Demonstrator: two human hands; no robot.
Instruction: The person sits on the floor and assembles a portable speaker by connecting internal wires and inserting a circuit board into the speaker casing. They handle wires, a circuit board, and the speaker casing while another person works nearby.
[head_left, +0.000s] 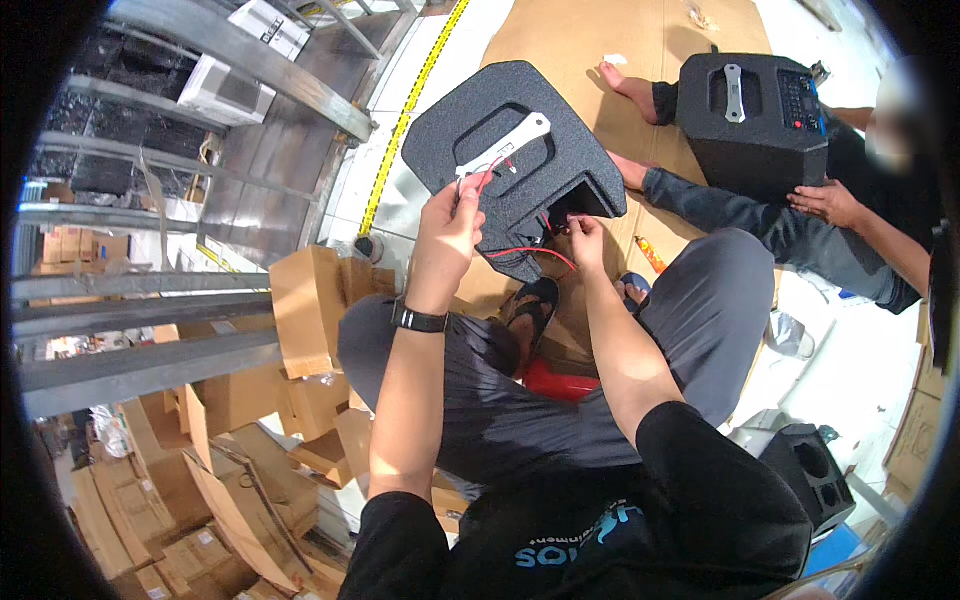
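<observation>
A black, textured speaker cabinet (450,130) with a silver carry handle (515,140) stands in front of me. My left hand (455,225) is closed in a pinch on thin red wires (490,178), above the cabinet's near left part. Into the cabinet's dark rectangular opening (600,192) reaches my right hand (583,240), its fingertips pinched together at the near edge. What those fingers hold is too small to make out. Another length of red wire (535,250) loops out below the opening, between my hands.
At the right, a co-worker's hand (828,203) rests against a second black speaker (750,150). Cardboard (560,35) covers the floor ahead. Metal racks (150,375) and cardboard boxes (305,310) crowd the left. An orange tube-like item (650,254) lies beside my right knee.
</observation>
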